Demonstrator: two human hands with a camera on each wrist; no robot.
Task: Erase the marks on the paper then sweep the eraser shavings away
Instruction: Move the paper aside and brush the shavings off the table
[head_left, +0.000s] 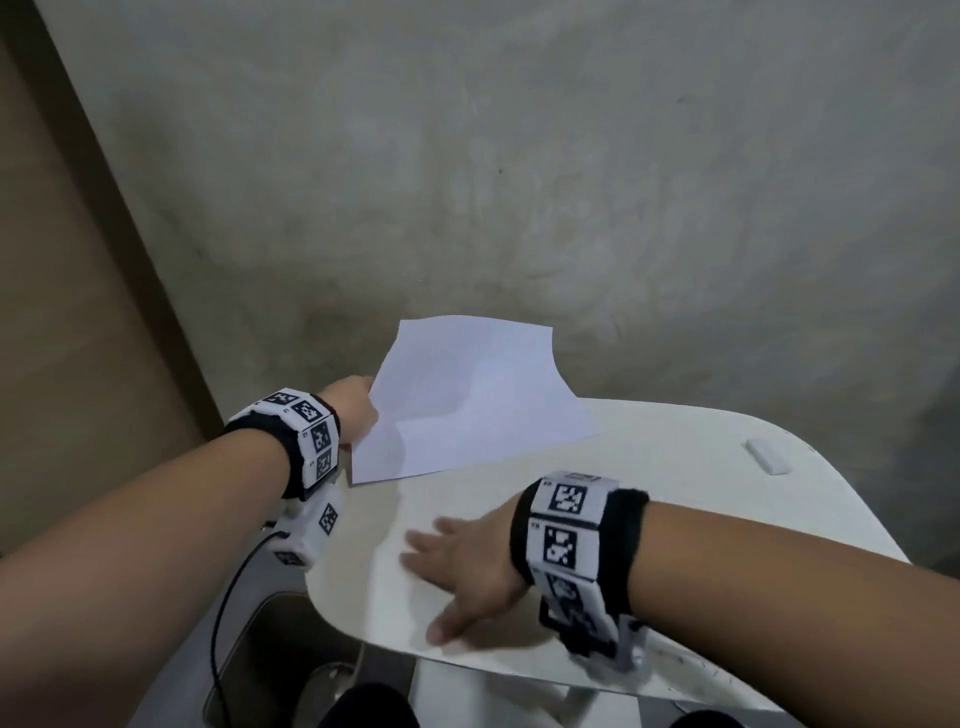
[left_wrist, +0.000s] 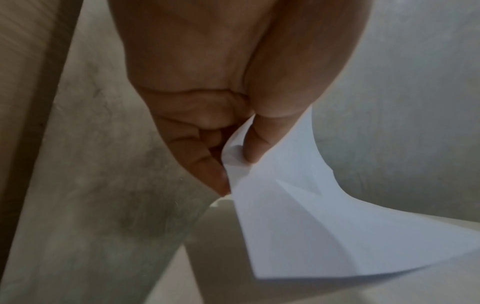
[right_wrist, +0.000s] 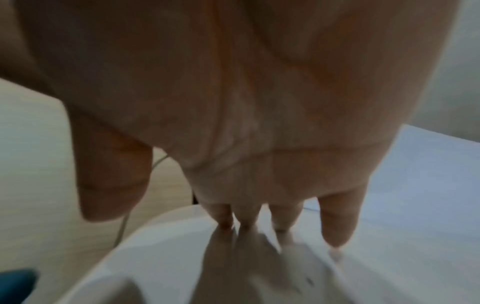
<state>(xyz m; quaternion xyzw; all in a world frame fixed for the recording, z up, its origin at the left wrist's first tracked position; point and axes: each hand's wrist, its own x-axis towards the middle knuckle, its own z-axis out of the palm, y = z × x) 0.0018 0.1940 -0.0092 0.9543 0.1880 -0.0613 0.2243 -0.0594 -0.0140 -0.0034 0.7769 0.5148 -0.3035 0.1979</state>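
Right hand (head_left: 467, 566) flat on table (head_left: 675, 467); left hand (head_left: 353, 410) pinches paper (head_left: 467, 400).

Your bare forearms each carry a black wristband (head_left: 291, 441) faced with white panels printed in black square codes (head_left: 563, 525); a black cable (head_left: 228, 597) trails from your left wrist unit.

A grey, mottled concrete floor (head_left: 519, 156) is seen filling most of the head view, darker in stained patches. A brown wooden panel (head_left: 67, 312) is set along the left edge, bordered by a darker strip. A white, rounded counter (head_left: 649, 467) is placed at lower right. The scene is dimly and evenly lit.
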